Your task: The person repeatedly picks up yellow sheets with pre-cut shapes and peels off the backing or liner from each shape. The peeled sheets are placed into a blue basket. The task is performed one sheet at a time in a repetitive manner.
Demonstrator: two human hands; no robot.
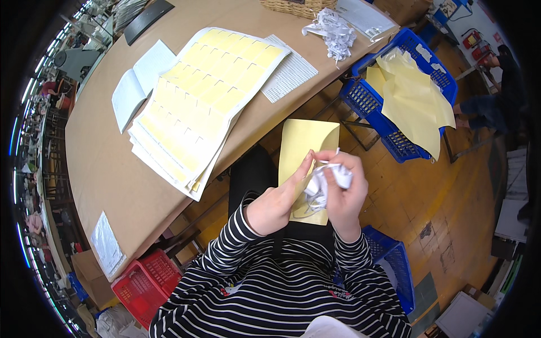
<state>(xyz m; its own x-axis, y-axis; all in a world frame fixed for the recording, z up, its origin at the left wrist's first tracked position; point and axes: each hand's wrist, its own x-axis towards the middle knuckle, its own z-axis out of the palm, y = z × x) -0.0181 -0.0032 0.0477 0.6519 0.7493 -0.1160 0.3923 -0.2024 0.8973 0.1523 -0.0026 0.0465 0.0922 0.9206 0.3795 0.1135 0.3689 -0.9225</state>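
Observation:
Over my lap is a yellow paper sheet (pixel 296 141), its far right corner curling. My left hand (pixel 273 205) grips this sheet from the left, its fingertips meeting those of my right hand near the middle. My right hand (pixel 349 194) is closed around a bunch of crumpled white paper scraps (pixel 318 188), which hang between the two hands. The exact pinch of the left fingertips is partly hidden. On the table (pixel 101 163) to the left lies a stack of large white-edged sheets with yellow cut-out panels (pixel 208 84).
An open notebook (pixel 132 96), a printed sheet (pixel 290 73), a pile of white scraps (pixel 332 34) and a wicker basket (pixel 296 7) are on the table. A blue crate (pixel 360 93) holds yellow sheets (pixel 414 101). Red (pixel 149 284) and blue (pixel 400 265) baskets flank me. Someone stands far right.

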